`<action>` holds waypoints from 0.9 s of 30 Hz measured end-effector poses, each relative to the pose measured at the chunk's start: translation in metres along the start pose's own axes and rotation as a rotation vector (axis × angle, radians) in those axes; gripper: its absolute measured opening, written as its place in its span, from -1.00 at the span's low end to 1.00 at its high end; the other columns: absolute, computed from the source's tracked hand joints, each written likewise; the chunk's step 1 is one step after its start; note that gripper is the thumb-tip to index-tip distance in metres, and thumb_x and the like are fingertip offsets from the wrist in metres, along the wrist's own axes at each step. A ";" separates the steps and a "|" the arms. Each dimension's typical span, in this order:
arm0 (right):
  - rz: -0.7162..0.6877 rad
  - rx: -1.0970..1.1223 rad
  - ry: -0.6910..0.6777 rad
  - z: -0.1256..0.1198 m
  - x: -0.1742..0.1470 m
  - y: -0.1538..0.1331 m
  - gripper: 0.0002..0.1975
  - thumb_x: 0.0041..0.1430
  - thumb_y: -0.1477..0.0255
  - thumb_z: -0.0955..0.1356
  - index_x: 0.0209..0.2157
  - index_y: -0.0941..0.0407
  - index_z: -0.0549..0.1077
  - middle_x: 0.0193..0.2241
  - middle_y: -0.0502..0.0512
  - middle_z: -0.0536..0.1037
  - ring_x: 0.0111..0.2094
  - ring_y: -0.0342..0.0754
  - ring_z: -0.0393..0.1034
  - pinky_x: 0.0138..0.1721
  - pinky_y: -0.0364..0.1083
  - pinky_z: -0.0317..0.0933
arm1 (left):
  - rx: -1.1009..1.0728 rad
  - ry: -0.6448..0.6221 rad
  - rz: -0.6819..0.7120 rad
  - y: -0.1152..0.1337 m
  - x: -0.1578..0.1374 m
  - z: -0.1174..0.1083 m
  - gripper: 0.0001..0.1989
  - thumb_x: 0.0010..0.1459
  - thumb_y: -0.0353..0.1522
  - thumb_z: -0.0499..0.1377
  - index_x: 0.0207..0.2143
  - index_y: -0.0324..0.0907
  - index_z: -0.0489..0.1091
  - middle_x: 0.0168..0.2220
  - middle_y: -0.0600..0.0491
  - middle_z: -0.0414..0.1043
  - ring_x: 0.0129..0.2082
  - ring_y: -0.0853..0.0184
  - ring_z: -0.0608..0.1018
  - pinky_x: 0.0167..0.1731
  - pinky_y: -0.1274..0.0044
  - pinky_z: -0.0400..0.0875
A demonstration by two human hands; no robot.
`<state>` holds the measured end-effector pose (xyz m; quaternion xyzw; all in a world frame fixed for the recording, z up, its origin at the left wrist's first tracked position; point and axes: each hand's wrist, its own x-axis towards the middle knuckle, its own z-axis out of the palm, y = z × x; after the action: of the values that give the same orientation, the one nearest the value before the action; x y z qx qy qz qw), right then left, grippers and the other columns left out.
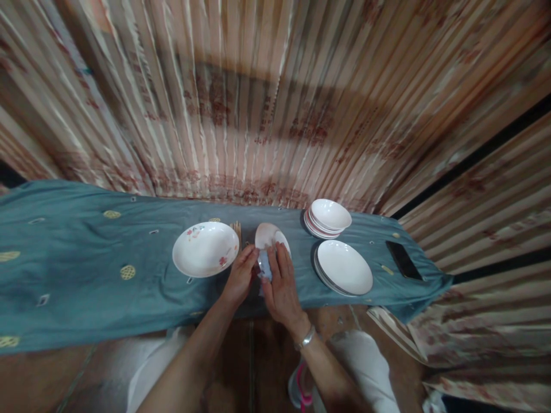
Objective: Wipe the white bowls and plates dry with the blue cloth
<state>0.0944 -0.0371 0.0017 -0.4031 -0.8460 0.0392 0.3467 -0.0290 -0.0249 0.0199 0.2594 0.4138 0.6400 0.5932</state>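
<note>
A small white bowl [266,233] is held tilted above the middle of the table's front part. My left hand [242,274] grips its left edge, fingers closed. A pale blue cloth [264,265] lies against the bowl, between my two hands. My right hand [280,285] has its thumb and fingers around the cloth, the fingers reaching over the bowl's inside. Just left of the bowl is a bundle of chopsticks [237,228], partly hidden. A large white dish with red flowers [205,249] sits left of my left hand.
On the right stand a stack of white bowls [330,215] and, nearer, a stack of white plates [345,267]. A black phone [403,260] lies at the right end. The teal tablecloth [86,258] is wrinkled. A pleated curtain [241,115] hangs right behind the table.
</note>
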 end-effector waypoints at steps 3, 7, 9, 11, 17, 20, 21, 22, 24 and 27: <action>-0.027 0.049 -0.005 -0.003 0.009 0.004 -0.36 0.36 0.47 0.11 0.39 0.10 -0.21 0.42 0.20 -0.22 0.42 0.11 -0.35 0.33 0.27 -0.10 | 0.039 0.004 0.028 -0.004 0.002 -0.003 -0.64 -0.13 -0.11 0.35 -0.40 -0.16 0.39 -0.45 0.15 0.38 -0.46 0.40 0.40 -0.46 0.58 0.31; -0.083 0.058 -0.032 -0.008 0.039 0.010 -0.47 0.35 0.44 0.15 0.32 0.18 0.10 0.37 0.28 0.00 0.41 0.11 -0.25 0.33 0.26 -0.08 | 0.066 -0.002 0.040 -0.006 0.003 -0.005 -0.68 -0.12 -0.14 0.34 -0.41 -0.16 0.40 -0.43 0.12 0.41 -0.41 0.36 0.44 -0.39 0.55 0.37; -0.101 0.053 -0.060 -0.010 0.057 0.014 -0.54 0.33 0.43 0.18 0.23 0.22 0.26 0.28 0.33 0.20 0.37 0.11 -0.09 0.31 0.24 -0.03 | 0.077 -0.005 0.020 -0.006 0.002 -0.005 -0.66 -0.12 -0.12 0.33 -0.40 -0.16 0.41 -0.40 0.10 0.43 -0.38 0.33 0.47 -0.36 0.52 0.41; -0.105 0.047 -0.074 -0.011 0.074 0.019 -0.59 0.30 0.45 0.19 0.13 0.21 0.38 0.18 0.33 0.35 0.30 0.10 0.07 0.29 0.20 0.01 | 0.110 -0.006 0.001 -0.005 0.001 -0.005 -0.65 -0.12 -0.11 0.32 -0.39 -0.16 0.42 -0.39 0.10 0.44 -0.37 0.31 0.49 -0.34 0.49 0.43; 0.033 0.257 -0.179 0.001 0.119 0.051 -0.72 0.25 0.44 0.18 -0.28 0.15 0.52 -0.18 0.18 0.57 -0.05 0.02 0.40 0.12 0.02 0.17 | 0.160 -0.023 -0.019 -0.002 0.000 -0.006 -0.64 -0.10 -0.09 0.28 -0.36 -0.16 0.43 -0.38 0.09 0.47 -0.32 0.27 0.51 -0.24 0.43 0.44; 0.440 0.484 -0.202 0.011 0.130 0.074 -0.76 0.16 0.34 0.25 -0.53 0.08 0.42 -0.51 -0.05 0.48 -0.34 -0.07 0.36 -0.12 -0.09 0.24 | 0.184 -0.010 -0.020 -0.003 0.000 -0.006 -0.64 -0.11 -0.08 0.28 -0.37 -0.17 0.43 -0.37 0.08 0.47 -0.29 0.25 0.50 -0.22 0.42 0.44; 0.501 0.502 -0.192 0.014 0.131 0.082 -0.73 0.15 0.30 0.25 -0.58 0.08 0.36 -0.59 -0.08 0.41 -0.41 -0.08 0.31 -0.21 -0.10 0.24 | 0.189 -0.005 -0.019 -0.003 0.000 -0.007 -0.63 -0.12 -0.08 0.28 -0.37 -0.17 0.43 -0.37 0.08 0.47 -0.29 0.25 0.50 -0.22 0.42 0.43; 0.537 0.516 -0.188 0.017 0.129 0.089 -0.70 0.14 0.25 0.25 -0.60 0.08 0.33 -0.64 -0.10 0.35 -0.46 -0.09 0.28 -0.28 -0.11 0.23 | 0.192 0.000 -0.020 -0.003 0.000 -0.007 -0.63 -0.13 -0.08 0.29 -0.38 -0.17 0.43 -0.37 0.08 0.46 -0.29 0.25 0.50 -0.22 0.42 0.43; 0.598 0.546 -0.168 0.020 0.122 0.100 -0.65 0.12 0.16 0.23 -0.61 0.08 0.31 -0.66 -0.11 0.31 -0.50 -0.11 0.23 -0.38 -0.13 0.18 | 0.189 0.008 -0.019 -0.002 0.000 -0.007 -0.65 -0.14 -0.09 0.30 -0.41 -0.16 0.42 -0.39 0.09 0.44 -0.32 0.27 0.49 -0.25 0.44 0.43; 0.672 0.572 -0.113 0.023 0.104 0.111 -0.60 0.10 0.07 0.19 -0.59 0.08 0.30 -0.65 -0.09 0.30 -0.53 -0.12 0.19 -0.43 -0.13 0.15 | 0.172 -0.003 -0.004 -0.001 -0.001 -0.006 -0.68 -0.13 -0.11 0.30 -0.45 -0.16 0.41 -0.44 0.11 0.40 -0.36 0.29 0.47 -0.31 0.47 0.42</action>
<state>0.1071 0.1163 0.0036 -0.5409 -0.6407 0.4041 0.3656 -0.0333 -0.0272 0.0158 0.3095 0.4671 0.6004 0.5705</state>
